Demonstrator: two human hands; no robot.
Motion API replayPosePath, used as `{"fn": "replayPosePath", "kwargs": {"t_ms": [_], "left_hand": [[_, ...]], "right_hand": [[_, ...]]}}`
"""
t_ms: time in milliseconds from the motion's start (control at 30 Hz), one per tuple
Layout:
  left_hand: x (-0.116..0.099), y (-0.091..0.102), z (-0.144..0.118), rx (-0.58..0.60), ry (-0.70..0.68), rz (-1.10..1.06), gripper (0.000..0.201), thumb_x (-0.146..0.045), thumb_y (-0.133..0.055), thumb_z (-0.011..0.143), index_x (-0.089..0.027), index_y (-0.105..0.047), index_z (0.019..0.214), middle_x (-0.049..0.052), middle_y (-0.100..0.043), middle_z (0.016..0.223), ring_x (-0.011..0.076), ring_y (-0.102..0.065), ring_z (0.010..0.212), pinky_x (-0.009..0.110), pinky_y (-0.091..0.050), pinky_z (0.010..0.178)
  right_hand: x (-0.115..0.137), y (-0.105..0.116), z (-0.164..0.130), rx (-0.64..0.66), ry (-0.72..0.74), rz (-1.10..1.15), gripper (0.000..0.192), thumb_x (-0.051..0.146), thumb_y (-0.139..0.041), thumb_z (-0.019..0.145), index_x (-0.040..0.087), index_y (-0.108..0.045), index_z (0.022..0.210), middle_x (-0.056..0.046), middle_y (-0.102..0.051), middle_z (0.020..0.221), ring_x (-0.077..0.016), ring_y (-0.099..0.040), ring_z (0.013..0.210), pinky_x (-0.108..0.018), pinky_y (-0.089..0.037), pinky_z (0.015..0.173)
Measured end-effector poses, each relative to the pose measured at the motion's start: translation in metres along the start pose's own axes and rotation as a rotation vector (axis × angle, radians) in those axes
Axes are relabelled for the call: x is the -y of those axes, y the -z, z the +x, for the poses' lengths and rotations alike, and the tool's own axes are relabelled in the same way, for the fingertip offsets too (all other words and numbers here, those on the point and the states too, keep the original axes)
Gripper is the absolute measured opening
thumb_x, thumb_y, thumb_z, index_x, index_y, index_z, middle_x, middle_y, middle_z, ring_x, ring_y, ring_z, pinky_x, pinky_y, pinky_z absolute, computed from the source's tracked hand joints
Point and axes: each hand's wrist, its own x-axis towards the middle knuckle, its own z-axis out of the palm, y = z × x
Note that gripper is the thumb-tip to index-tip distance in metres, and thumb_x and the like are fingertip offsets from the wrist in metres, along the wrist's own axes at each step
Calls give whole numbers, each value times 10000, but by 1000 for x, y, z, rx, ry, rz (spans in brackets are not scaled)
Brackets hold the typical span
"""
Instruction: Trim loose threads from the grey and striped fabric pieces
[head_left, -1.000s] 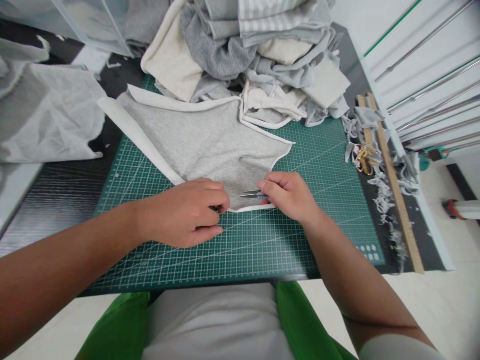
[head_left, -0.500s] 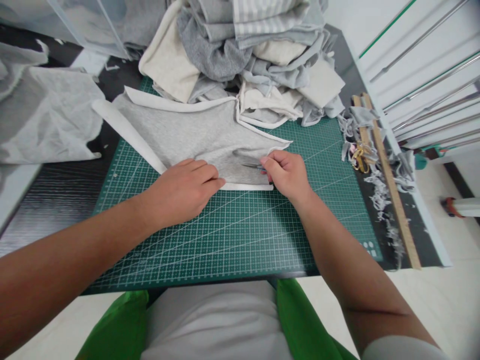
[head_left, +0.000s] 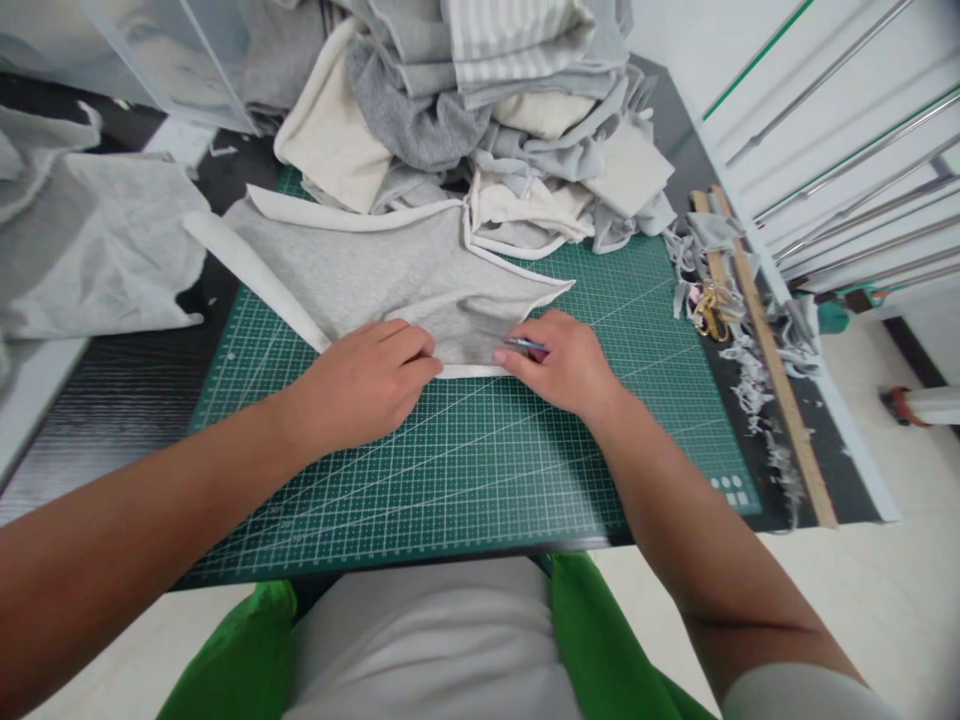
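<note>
A light grey fabric piece [head_left: 352, 250] with white bound edges lies on the green cutting mat [head_left: 450, 480]. My left hand [head_left: 367, 385] is closed on its near edge, thumb and fingers pinching the white binding. Farther right, my right hand [head_left: 559, 360] holds small thread snips [head_left: 527, 345], mostly hidden by the fingers. The thumb and fingertips of this hand also touch the fabric's near white edge at its right end. The slim metal tip lies over the grey cloth.
Behind the fabric rises a heap of grey and cream cloth pieces [head_left: 420, 120]. At left lies another pale grey cloth [head_left: 127, 240] beside a clear plastic bin [head_left: 180, 60]. On the right are wooden strips [head_left: 780, 370], gold-handled scissors [head_left: 709, 312] and fabric scraps [head_left: 742, 365].
My right hand has shifted left along the near edge, and its thumb now reaches the white binding. The snips' blade shows less. My left hand keeps its hold on the fabric.
</note>
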Motion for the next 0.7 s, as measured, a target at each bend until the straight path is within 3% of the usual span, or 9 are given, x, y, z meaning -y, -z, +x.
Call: {"fn": "replayPosePath", "kwargs": {"t_ms": [167, 333, 567, 700], "left_hand": [[-9, 4, -4, 31, -66, -37, 237, -184, -494, 902, -142, -655, 1072, 94, -624, 1044, 237, -554, 957, 398, -474, 837], [-15, 5, -5, 37, -142, -101, 195, -182, -497, 915, -145, -665, 1006, 91, -644, 1051, 236, -567, 979, 403, -469, 848], [-14, 6, -7, 39, -124, -88, 299, -178, -467, 936, -124, -589, 1204, 97, -652, 1024, 219, -573, 910, 374, -496, 795], [-11, 2, -8, 43, -63, -80, 281, -184, -470, 931, -136, -616, 1166, 94, -652, 968, 216, -583, 881, 382, -509, 801]], "right_hand": [[5, 12, -15, 202, 98, -90, 211, 353, -591, 849, 217, -741, 908, -40, -666, 756, -185, -563, 794, -279, -375, 688], [15, 25, -18, 347, 169, -248, 184, 197, -532, 827, 213, -715, 829, -44, -641, 713, -189, -546, 779, -287, -329, 641], [13, 34, -22, 362, 151, -449, 152, 147, -490, 806, 178, -635, 839, -68, -627, 720, -206, -545, 764, -304, -274, 587], [11, 34, -22, 310, 71, -494, 150, 157, -474, 818, 180, -621, 835, -74, -623, 727, -206, -550, 748, -305, -273, 582]]}}
